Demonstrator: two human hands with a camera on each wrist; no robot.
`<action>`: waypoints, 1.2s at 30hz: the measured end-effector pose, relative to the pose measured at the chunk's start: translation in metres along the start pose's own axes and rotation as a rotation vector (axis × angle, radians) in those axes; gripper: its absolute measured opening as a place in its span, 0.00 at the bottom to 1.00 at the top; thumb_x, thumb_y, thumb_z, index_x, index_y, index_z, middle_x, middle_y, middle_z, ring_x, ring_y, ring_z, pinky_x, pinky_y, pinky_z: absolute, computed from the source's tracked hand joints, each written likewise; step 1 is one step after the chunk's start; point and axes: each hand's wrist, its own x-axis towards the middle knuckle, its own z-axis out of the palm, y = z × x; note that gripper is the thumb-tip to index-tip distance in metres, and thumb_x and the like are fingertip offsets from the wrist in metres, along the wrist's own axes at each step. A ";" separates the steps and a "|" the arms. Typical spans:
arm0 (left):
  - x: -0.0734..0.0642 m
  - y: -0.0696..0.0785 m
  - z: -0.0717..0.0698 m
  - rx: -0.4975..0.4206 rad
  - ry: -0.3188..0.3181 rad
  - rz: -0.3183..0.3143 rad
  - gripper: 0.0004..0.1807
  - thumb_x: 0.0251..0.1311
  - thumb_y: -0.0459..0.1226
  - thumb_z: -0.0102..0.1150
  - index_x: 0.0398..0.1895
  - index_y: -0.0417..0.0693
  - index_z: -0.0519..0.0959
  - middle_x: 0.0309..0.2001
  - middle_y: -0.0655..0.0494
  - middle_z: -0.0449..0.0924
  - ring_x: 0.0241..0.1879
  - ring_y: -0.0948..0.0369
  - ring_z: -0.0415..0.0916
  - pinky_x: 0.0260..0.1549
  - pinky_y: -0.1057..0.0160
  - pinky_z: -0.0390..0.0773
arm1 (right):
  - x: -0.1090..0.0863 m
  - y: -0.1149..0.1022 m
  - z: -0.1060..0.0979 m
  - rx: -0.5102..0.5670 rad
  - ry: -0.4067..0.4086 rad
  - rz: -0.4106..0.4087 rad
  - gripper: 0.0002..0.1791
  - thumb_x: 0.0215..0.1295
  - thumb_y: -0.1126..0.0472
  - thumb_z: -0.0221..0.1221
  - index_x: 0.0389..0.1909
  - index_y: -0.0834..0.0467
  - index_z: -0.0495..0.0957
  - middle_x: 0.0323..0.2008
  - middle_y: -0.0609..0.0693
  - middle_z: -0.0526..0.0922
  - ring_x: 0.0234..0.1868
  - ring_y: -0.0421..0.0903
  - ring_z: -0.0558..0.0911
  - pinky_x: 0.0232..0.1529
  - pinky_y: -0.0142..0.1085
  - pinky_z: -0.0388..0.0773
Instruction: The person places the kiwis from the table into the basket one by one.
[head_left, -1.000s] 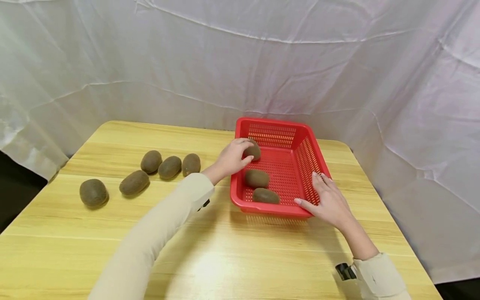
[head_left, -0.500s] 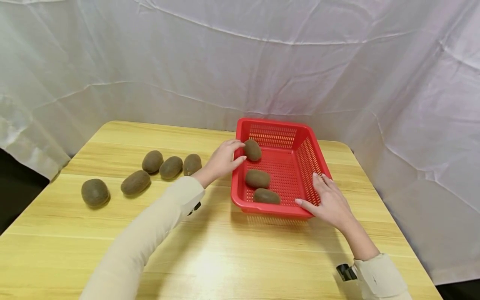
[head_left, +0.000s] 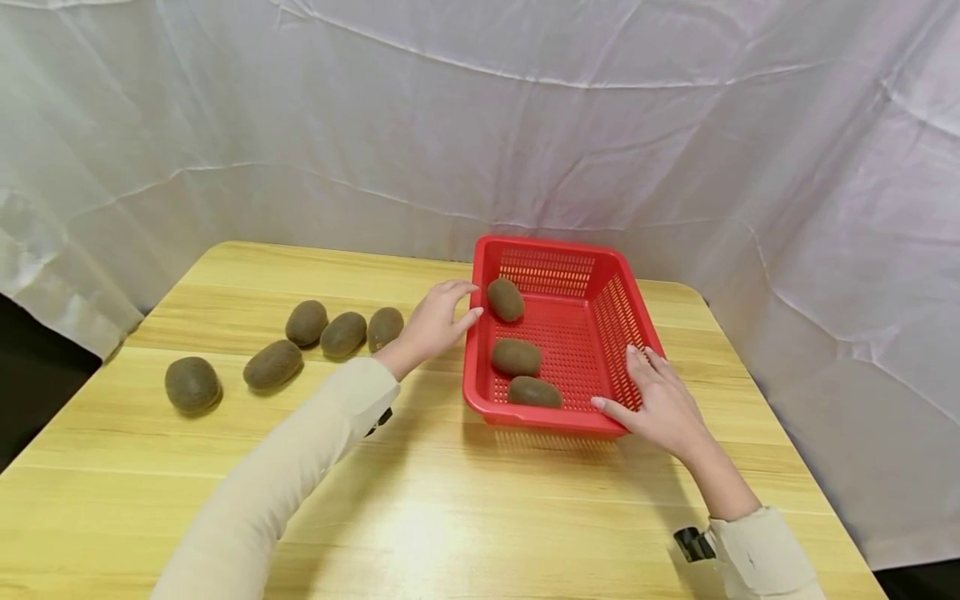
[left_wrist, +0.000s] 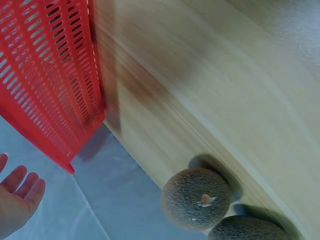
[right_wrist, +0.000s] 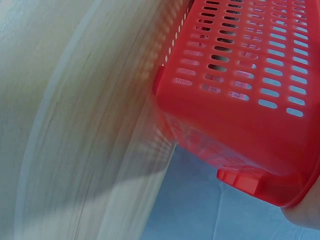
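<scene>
Mid-frame: with left hand [head_left: 433, 323] spread beside red basket [head_left: 562, 329] of kiwis [head_left: 516, 357]. Lower right: with right hand [head_left: 662, 407] splayed over rim [head_left: 642, 308].

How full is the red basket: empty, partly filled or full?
Partly filled: three kiwis lie in the basket, with much of it bare.

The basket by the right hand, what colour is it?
The basket is plain red, seen best in the head view.
</scene>
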 end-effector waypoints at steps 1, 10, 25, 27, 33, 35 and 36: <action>-0.001 -0.001 0.000 -0.006 0.007 -0.006 0.22 0.63 0.41 0.53 0.58 0.39 0.72 0.60 0.42 0.70 0.63 0.48 0.65 0.65 0.53 0.63 | 0.000 0.000 0.000 0.000 0.001 0.000 0.53 0.57 0.35 0.54 0.68 0.71 0.49 0.69 0.67 0.53 0.70 0.65 0.49 0.69 0.57 0.47; -0.012 -0.012 -0.002 -0.006 0.063 -0.043 0.24 0.62 0.42 0.54 0.59 0.37 0.71 0.62 0.40 0.68 0.64 0.47 0.62 0.66 0.50 0.61 | 0.000 0.000 0.000 -0.003 0.009 -0.004 0.53 0.56 0.35 0.55 0.67 0.72 0.51 0.69 0.68 0.54 0.70 0.65 0.50 0.68 0.58 0.48; -0.026 -0.031 -0.004 0.012 0.087 -0.107 0.26 0.63 0.43 0.53 0.61 0.39 0.68 0.63 0.41 0.67 0.65 0.47 0.61 0.66 0.50 0.60 | 0.000 0.000 0.000 -0.010 0.011 -0.006 0.53 0.57 0.35 0.55 0.67 0.72 0.51 0.68 0.68 0.54 0.70 0.66 0.50 0.69 0.57 0.48; -0.027 -0.034 -0.003 0.007 0.102 -0.109 0.26 0.63 0.42 0.54 0.61 0.38 0.68 0.63 0.41 0.67 0.65 0.47 0.61 0.66 0.50 0.60 | 0.000 0.000 0.000 -0.010 0.013 -0.005 0.53 0.57 0.35 0.54 0.67 0.72 0.51 0.68 0.68 0.55 0.70 0.66 0.50 0.69 0.57 0.48; -0.032 -0.041 -0.001 0.003 0.139 -0.151 0.28 0.61 0.41 0.56 0.61 0.36 0.67 0.62 0.40 0.67 0.64 0.45 0.61 0.66 0.49 0.59 | 0.001 0.000 0.000 -0.007 0.012 -0.004 0.53 0.57 0.35 0.54 0.67 0.73 0.52 0.68 0.68 0.55 0.70 0.66 0.50 0.69 0.56 0.47; -0.033 -0.042 -0.002 0.002 0.145 -0.174 0.28 0.61 0.42 0.56 0.61 0.36 0.67 0.63 0.39 0.66 0.64 0.45 0.61 0.66 0.48 0.59 | 0.001 -0.001 0.000 -0.008 0.010 -0.004 0.53 0.57 0.35 0.54 0.67 0.73 0.52 0.68 0.68 0.55 0.70 0.66 0.50 0.69 0.57 0.47; -0.034 -0.043 -0.002 0.000 0.147 -0.184 0.28 0.61 0.42 0.56 0.61 0.36 0.67 0.63 0.39 0.66 0.64 0.45 0.61 0.66 0.48 0.59 | 0.001 -0.001 0.000 -0.008 0.009 -0.003 0.53 0.57 0.35 0.54 0.67 0.73 0.52 0.68 0.68 0.55 0.70 0.66 0.50 0.69 0.57 0.47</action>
